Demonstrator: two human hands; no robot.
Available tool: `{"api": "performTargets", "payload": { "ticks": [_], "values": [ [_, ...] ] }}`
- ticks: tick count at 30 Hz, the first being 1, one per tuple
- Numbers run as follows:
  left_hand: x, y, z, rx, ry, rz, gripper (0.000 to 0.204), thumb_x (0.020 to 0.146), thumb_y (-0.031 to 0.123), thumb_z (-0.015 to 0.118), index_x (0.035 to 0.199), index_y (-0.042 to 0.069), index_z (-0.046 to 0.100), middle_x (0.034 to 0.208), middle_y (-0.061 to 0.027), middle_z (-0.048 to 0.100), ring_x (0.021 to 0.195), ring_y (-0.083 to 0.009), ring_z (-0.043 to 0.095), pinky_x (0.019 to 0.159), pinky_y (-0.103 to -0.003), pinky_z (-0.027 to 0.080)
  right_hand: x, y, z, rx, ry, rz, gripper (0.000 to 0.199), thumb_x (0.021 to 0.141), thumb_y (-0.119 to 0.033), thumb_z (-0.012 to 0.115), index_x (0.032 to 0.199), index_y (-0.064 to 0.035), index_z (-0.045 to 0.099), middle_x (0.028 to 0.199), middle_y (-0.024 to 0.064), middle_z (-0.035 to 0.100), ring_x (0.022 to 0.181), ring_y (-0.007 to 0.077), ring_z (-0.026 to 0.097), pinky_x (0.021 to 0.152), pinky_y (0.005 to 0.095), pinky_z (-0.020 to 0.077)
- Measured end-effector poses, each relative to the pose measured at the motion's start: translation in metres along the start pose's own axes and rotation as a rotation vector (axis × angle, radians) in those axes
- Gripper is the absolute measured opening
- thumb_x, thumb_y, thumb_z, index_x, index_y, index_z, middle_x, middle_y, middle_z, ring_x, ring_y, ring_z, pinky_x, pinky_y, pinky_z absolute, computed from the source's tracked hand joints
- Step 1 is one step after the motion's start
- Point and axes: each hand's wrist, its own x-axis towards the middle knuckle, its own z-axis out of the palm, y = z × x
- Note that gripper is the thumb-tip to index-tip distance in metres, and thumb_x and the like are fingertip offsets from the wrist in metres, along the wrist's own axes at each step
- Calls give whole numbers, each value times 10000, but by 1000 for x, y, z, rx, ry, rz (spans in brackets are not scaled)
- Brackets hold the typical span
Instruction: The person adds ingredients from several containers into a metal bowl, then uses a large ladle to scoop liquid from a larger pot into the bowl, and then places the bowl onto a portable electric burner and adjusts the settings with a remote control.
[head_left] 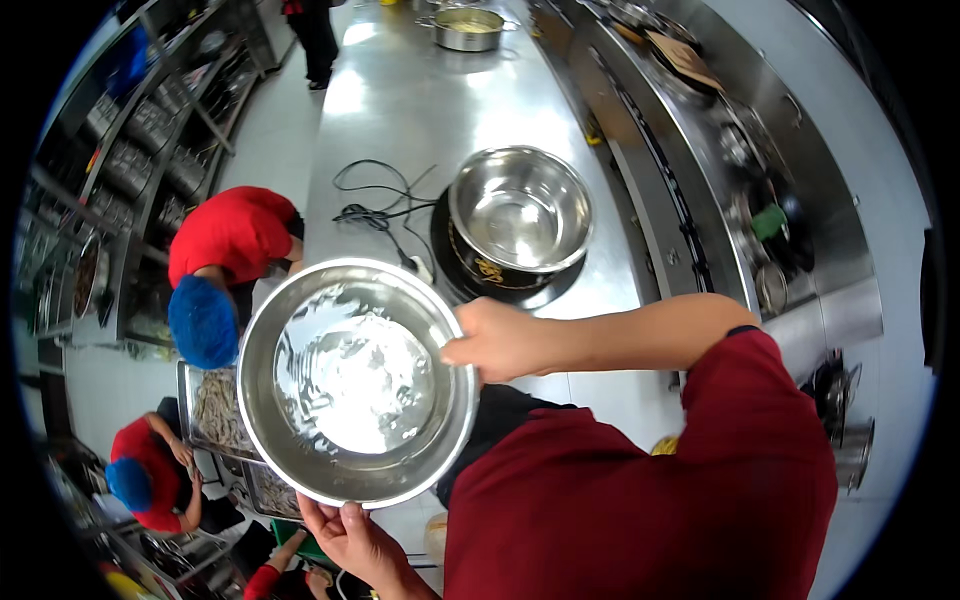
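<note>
A wide stainless-steel basin point(456, 440) is held up in both my hands, off the left side of the steel worktable. Clear, rippling liquid that looks like water lies in it and reflects the lights. My right hand point(500, 340) grips the basin's rim on the side towards the table. At the near edge my left hand point(355, 545) has its thumb on the rim and its fingers partly hidden below. Beyond my right hand, a deep, shiny steel pot point(522, 210) stands on a round black electric cooker point(455, 245). Nothing shows inside the pot except reflections.
A black cord point(375, 215) lies loosely coiled on the steel worktable point(425, 110). A two-handled pot point(468, 30) stands at the far end. Two people in red with blue caps point(203, 322) are close on the left, beside trays point(215, 410) of greyish strips. Stove counters line the right.
</note>
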Motion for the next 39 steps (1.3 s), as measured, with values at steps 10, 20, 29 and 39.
{"api": "performTargets", "payload": {
  "ticks": [10, 20, 29, 39],
  "values": [
    [-21, 18, 160, -197, -550, -220, 713, 848, -70, 645, 1461, -63, 280, 1176, -155, 604, 994, -181, 647, 819, -285, 562, -198, -13, -66, 263, 602, 43, 326, 864, -41, 511, 1187, -6, 482, 669, 33, 548, 373, 84, 403, 326, 241, 304],
    [-97, -25, 326, -296, -883, -326, 705, 907, -47, 609, 1492, -32, 217, 1061, -92, 584, 905, -110, 610, 761, -245, 549, -310, 43, -183, 309, 936, -23, 526, 831, -37, 514, 1352, -41, 443, 767, 32, 607, 342, 42, 370, 294, 197, 266],
    [-183, -112, 448, -146, -702, -394, 672, 920, -24, 567, 1493, -27, 216, 1094, -103, 575, 940, -137, 618, 744, -262, 553, -353, 102, -338, 179, 839, -31, 524, 835, -41, 520, 1346, 10, 417, 779, 64, 595, 349, 50, 410, 304, 189, 320],
    [-190, -194, 539, -67, -525, -536, 692, 917, 47, 589, 1500, 16, 217, 1073, -83, 595, 913, -145, 614, 765, -292, 538, -321, 159, -468, 184, 668, -97, 570, 843, -37, 532, 1398, -39, 401, 754, 62, 581, 353, 70, 417, 300, 213, 313]
  ]
}}
